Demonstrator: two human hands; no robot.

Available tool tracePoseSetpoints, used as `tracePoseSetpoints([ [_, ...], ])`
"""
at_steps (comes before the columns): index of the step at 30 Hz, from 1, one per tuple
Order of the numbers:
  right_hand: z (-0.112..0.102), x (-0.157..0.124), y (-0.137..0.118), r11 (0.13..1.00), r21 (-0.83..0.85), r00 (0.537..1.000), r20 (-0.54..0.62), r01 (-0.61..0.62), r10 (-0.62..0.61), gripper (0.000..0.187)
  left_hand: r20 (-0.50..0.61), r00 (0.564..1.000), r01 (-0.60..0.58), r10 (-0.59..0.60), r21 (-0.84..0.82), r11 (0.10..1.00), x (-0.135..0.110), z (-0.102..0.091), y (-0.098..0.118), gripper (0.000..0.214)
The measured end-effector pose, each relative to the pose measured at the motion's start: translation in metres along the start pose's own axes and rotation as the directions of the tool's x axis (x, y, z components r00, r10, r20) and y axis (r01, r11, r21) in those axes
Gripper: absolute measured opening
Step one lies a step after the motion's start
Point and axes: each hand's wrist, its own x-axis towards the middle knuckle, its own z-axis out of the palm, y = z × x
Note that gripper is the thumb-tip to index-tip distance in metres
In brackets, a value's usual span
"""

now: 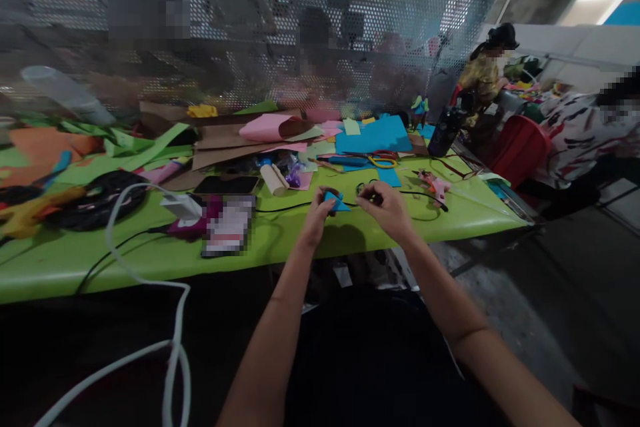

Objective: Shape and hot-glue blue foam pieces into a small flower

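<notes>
My left hand (316,213) is closed on a small piece of blue paper (340,203), which looks folded or cut to a point. Just to its right, my right hand (387,208) is apart from the paper, with thumb and fingertips pinched together. Whatever those fingertips hold, if anything, is too small to make out. Dark loops (361,188), perhaps scissor handles, show just behind my right fingers. A black cord (285,208) passes behind both hands on the green-covered table (280,240). Beyond them lie yellow-handled scissors (384,162) and a small blue paper strip (389,177).
Blue sheets (375,135), rolled pink paper (270,127) and brown card (220,147) lie at the back. Left are a cardboard tube (274,180), phone (227,185) and white cable (175,313). A pink tool (439,188) and dark bottle (445,130) stand right; people sit beyond.
</notes>
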Motion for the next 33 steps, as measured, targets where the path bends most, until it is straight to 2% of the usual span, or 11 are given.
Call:
tracePoseSetpoints([
  [3, 0.018, 0.001, -0.005, 1.0, 0.017, 1.0, -0.003, 0.014, -0.014, 0.015, 0.02, 0.999, -0.027, 0.026, 0.025, 0.999, -0.001, -0.001, -0.001, 0.033],
  [8, 0.027, 0.004, -0.006, 1.0, -0.025, 0.999, -0.044, 0.014, -0.015, 0.015, 0.03, 0.999, -0.039, 0.037, 0.047, 0.998, -0.004, 0.002, 0.005, 0.032],
  [15, 0.028, 0.007, -0.007, 0.982, -0.18, 0.997, -0.047, 0.059, -0.069, 0.008, 0.041, 0.998, -0.061, 0.057, 0.107, 0.992, -0.004, 0.002, 0.006, 0.029],
  [24, 0.026, 0.004, -0.012, 0.906, -0.41, 0.993, -0.009, 0.107, -0.122, 0.007, 0.059, 0.998, -0.023, 0.015, 0.139, 0.99, -0.008, 0.006, 0.016, 0.028],
  [33, 0.024, 0.007, -0.015, 0.78, -0.568, 0.963, 0.1, 0.263, -0.251, 0.013, 0.083, 0.995, -0.055, 0.046, 0.118, 0.991, -0.002, 0.005, 0.003, 0.032],
])
